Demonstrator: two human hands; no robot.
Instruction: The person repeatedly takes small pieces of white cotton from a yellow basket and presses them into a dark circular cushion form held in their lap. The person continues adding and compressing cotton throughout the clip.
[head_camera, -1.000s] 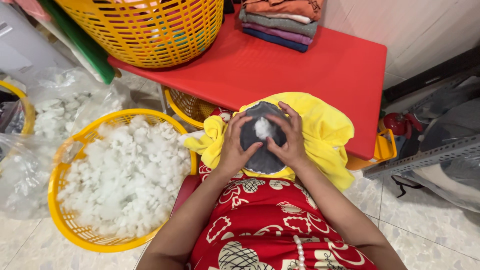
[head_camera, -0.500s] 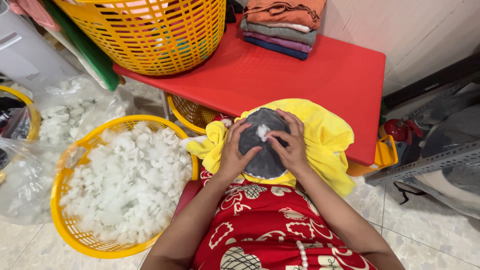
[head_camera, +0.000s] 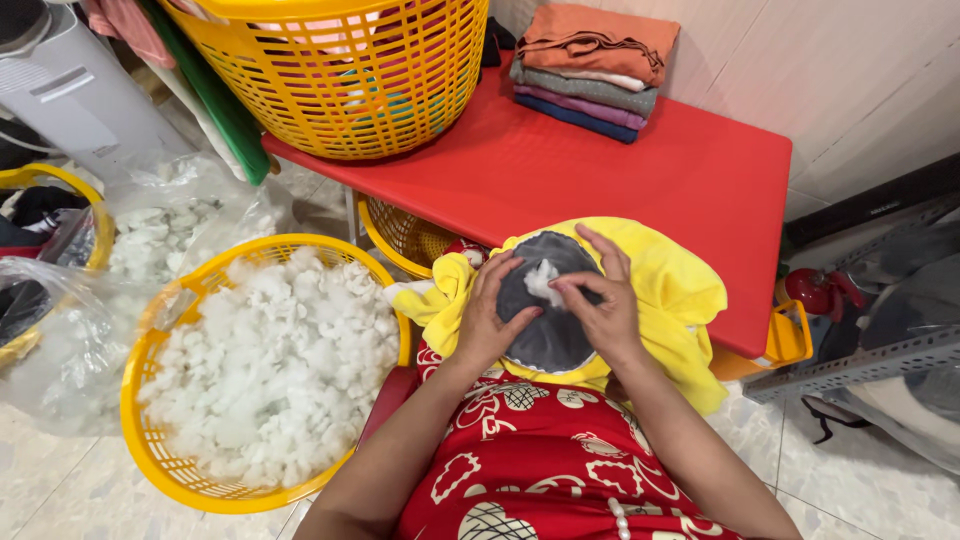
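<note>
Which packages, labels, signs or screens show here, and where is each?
Clear plastic bag: on the floor left of the red table, crumpled, holding white stuffing.
Second clear bag: far left edge, crumpled, transparent.
Label: small pale strip on the grey-white appliance, top left.
No signs or screens.

Both hands together at the lap

Left hand (head_camera: 492, 320) lies flat, fingers spread; right hand (head_camera: 600, 305) pinches, fingertips bent inward, forearms converging.

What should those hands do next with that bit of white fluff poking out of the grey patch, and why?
Probably the right hand should press the white fluffy stuffing tuft deeper into the round grey fabric patch, because it sticks out of the opening, while the left hand steadies the yellow cloth toy.
</note>
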